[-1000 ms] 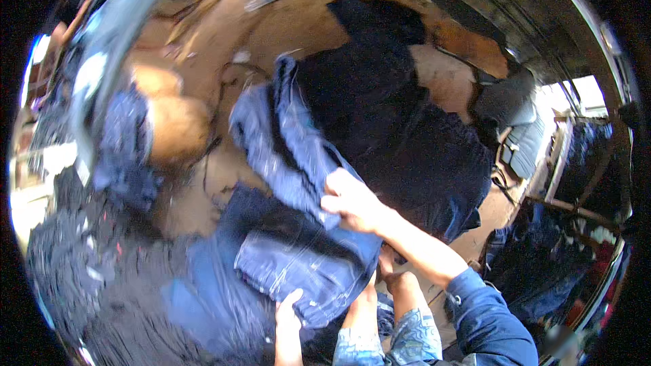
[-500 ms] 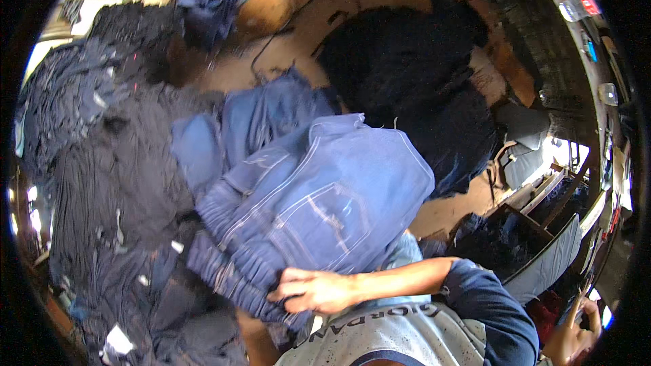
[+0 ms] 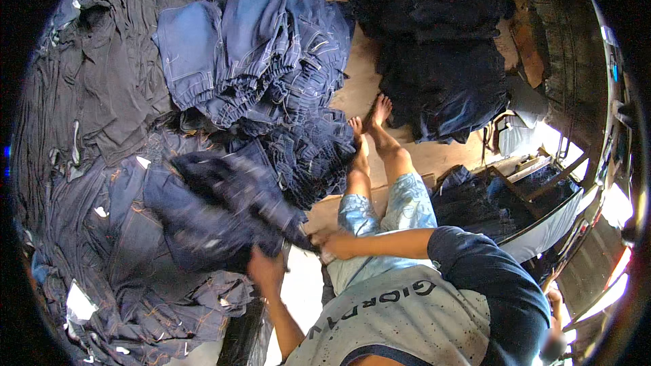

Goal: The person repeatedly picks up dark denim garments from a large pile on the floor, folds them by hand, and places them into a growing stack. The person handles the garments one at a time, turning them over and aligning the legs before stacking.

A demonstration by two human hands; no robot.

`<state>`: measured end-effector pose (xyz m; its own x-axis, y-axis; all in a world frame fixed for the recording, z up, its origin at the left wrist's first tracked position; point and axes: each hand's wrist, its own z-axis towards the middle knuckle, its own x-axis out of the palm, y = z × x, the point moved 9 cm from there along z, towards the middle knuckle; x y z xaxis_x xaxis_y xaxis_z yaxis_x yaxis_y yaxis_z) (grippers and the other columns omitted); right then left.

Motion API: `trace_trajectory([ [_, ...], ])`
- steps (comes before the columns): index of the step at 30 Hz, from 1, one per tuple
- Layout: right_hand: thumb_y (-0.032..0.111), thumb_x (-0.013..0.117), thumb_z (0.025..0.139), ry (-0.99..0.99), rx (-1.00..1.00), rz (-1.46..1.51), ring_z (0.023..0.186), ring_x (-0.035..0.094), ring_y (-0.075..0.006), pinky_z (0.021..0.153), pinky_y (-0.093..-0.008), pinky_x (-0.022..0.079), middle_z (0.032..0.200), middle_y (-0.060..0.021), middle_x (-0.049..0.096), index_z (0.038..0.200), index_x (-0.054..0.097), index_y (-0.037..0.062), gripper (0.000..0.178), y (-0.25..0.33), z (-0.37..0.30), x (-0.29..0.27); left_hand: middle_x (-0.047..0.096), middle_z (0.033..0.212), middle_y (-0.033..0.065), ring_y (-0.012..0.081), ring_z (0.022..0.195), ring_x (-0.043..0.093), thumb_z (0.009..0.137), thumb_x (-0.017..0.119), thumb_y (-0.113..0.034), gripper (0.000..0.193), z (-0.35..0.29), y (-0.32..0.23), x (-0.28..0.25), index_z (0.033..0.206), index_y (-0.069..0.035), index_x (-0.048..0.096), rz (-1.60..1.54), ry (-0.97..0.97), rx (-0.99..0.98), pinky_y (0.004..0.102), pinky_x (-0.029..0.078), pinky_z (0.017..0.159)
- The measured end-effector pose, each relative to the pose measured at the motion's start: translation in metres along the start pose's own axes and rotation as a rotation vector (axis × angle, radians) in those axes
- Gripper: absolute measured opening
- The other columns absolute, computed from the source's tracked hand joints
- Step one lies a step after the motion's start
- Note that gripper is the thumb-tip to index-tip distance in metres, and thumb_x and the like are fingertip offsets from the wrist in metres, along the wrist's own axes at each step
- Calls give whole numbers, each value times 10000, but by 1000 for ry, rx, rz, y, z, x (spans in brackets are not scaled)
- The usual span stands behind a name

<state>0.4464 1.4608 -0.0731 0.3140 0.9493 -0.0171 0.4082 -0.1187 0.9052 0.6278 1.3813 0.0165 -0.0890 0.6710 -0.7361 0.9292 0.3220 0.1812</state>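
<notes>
A dark navy denim garment [image 3: 217, 207], smeared by motion, stretches across the left-centre, above a heap of dark denim [image 3: 102, 237]. Blur hides what kind of garment it is. My right hand [image 3: 333, 245] is closed at its right corner, in front of my lap. At its lower edge, my left hand [image 3: 266, 270] is closed against the cloth, its fingers partly blurred. Just beyond lies a pile of blue denim garments [image 3: 271, 34] with gathered elastic waists and pale stitching, lower layers fanned toward my feet [image 3: 381, 108].
Black garments [image 3: 434, 47] are heaped at the far right on the brown floor [image 3: 356, 85]. Grey-black cloth [image 3: 95, 88] covers the far left. At right stands a cloth-sided bin [image 3: 542, 230] holding dark denim. Part of another person [image 3: 555, 305] shows at the lower right.
The blue denim garment has left my right hand, and blue garments lie in the pile ahead. A darker garment is now at my hands. My left hand has come into view; the view has shifted.
</notes>
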Motion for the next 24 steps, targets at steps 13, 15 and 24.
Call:
trace_trajectory([
  [13,235,644,751,-702,685,-82,898,683,-340,855,-436,521,961,-185,707,1003,725,94,300,-255,-177,-176,687,1136,168,167,1015,655,917,674,-218,546,48,-237,153,1368,21,480,-826,676,410,286,501,906],
  [15,238,649,741,-738,839,202,864,691,-337,815,-425,540,904,-182,710,934,740,92,259,-308,-211,-184,715,1067,134,137,963,667,913,679,-221,523,76,-249,131,1334,39,510,-668,584,426,269,503,888],
  [24,238,692,803,-1620,748,884,921,698,-255,852,-365,527,947,-160,723,979,720,61,251,-523,-395,-347,710,1010,173,175,841,696,903,690,-251,457,155,-423,38,1242,38,587,-295,407,520,295,534,788],
])
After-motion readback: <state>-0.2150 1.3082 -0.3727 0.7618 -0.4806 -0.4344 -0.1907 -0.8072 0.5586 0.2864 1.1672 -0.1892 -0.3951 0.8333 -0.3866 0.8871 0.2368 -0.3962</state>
